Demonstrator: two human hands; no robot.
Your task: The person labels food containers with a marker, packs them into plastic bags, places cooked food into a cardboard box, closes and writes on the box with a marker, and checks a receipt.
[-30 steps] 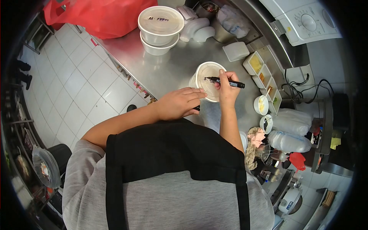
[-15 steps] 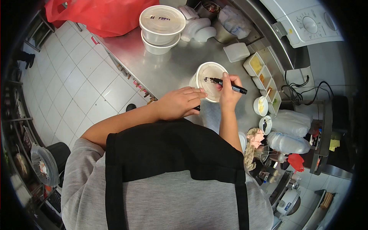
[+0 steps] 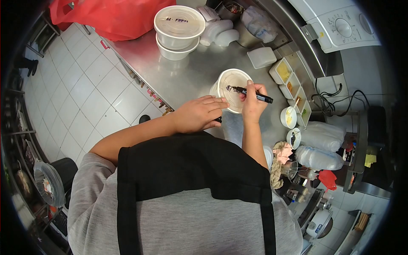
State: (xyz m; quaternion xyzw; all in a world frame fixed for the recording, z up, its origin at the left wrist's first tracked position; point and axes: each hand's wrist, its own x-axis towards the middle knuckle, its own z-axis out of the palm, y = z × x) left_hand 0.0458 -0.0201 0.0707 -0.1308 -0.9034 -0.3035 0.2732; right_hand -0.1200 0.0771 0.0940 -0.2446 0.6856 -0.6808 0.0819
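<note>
My right hand [image 3: 253,102] grips a black marker [image 3: 259,97], its tip touching the white lid of a round tub [image 3: 231,80]. Dark handwriting shows on the lid beside the tip. Across the tub's near left edge lie the fingertips of my left hand [image 3: 202,112]. A black marker cap [image 3: 218,120] pokes out between the thumb and curled fingers of that hand. Farther back, a lidded tub [image 3: 178,25] with writing on its lid is stacked on another white tub [image 3: 176,54].
A red plastic bag [image 3: 114,19] lies at the back left of the steel counter [image 3: 144,57]. Along the right stand white food trays [image 3: 290,83] and small bowls [image 3: 289,117]. White plastic bowls [image 3: 219,33] rest near the back, and a bin [image 3: 49,182] is at far left.
The marker and my right hand have shifted very slightly, and the dark marks by the tip look a little fuller. My left hand keeps its place on the tub.
</note>
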